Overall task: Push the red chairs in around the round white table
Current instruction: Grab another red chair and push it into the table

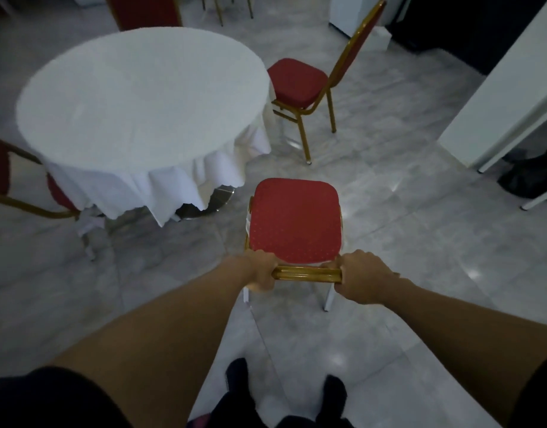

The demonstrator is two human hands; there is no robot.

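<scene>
Near the right front edge of the round white table, on the floor, my left hand and right hand grip closed around the red chair top rail. Next I should push it forward-left, under the cloth.

Both arms reach forward to a red chair at the centre of the view. The left hand and right hand each grip an end of its gold top rail. The round white tabletop, cloth-draped, lies at ten o'clock, apart from this chair. A second red chair stands at twelve o'clock beside the cloth, and another at nine o'clock is tucked partly under it.
</scene>
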